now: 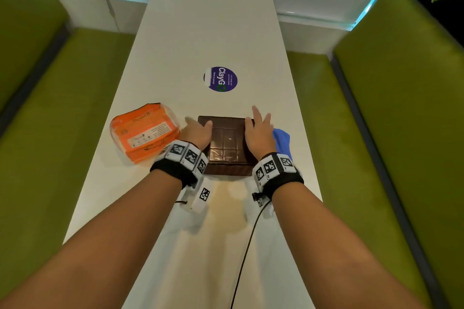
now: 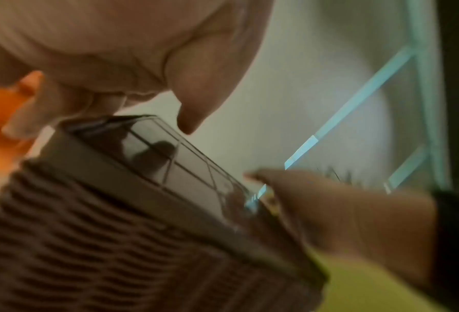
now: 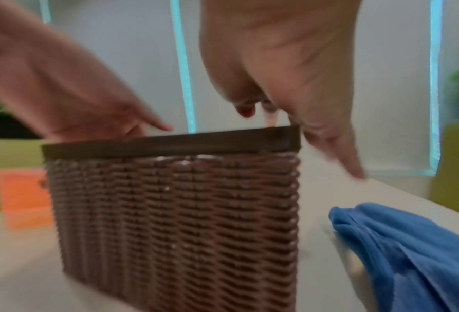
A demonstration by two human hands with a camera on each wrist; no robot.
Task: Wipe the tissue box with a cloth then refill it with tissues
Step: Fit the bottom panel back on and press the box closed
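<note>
The long white table [image 1: 216, 32] runs away from both hands, and on it, right between them, stands the brown wicker-pattern tissue box [image 1: 227, 148], upright, its glossy gridded lid on top. Outside the left hand [image 1: 198, 132] lies the orange tissue pack [image 1: 145, 133], just beside that hand; outside the right hand [image 1: 258, 133] the blue cloth [image 1: 282, 140] lies crumpled on the table, close against the wrist and held by nobody. Both hands are spread with fairly straight fingers, one at each side of the lid's rim, gripping nothing; the wrist views are blurred, so I cannot tell whether the fingertips actually touch the rim or hover just off it. With the cloth put down, it looks to me as if the step in hand is getting the lid off so the refill can go in. To do that well, I would say the fingertips ought to catch under the rim evenly on both sides and lift straight up, since a one-sided pull may tip this tall, light-looking box. The lid is best set down away from the orange pack, which the left hand can then reach easily. The small pale speck [image 1: 229, 138] on the lid might deserve another pass of the cloth.
</note>
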